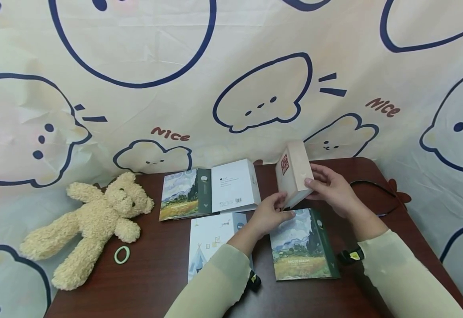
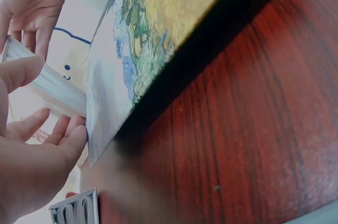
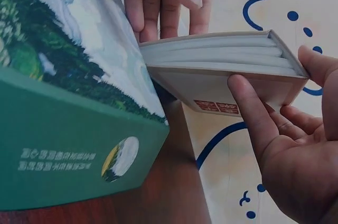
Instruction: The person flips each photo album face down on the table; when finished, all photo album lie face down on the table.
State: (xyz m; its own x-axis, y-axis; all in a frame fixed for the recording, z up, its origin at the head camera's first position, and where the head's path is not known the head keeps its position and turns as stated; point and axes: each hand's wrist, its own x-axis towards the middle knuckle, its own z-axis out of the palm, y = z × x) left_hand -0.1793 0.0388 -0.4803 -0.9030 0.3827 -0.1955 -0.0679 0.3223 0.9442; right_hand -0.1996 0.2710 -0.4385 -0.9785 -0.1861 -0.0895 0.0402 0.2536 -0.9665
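Note:
A thick cream album point(image 1: 295, 174) with a red square print on its cover is held upright, tilted, at the table's back right. My right hand point(image 1: 332, 187) grips its right side, thumb on one face; in the right wrist view that hand point(image 3: 290, 150) holds one end, and layered white page edges show. My left hand point(image 1: 269, 216) holds its lower left corner; the left wrist view shows this hand point(image 2: 37, 155) with thumb and fingers on either side of the page edges. Below the hands lies a photo album point(image 1: 303, 247) with a painted landscape cover and green spine.
At the back centre another landscape-covered album point(image 1: 179, 192) stands beside its white back cover point(image 1: 233, 185). A pale blue album point(image 1: 207, 243) lies in front, partly behind my left sleeve. A cream teddy bear point(image 1: 100, 216) and a green ring point(image 1: 122, 255) lie left; a black cable point(image 1: 374, 183) right.

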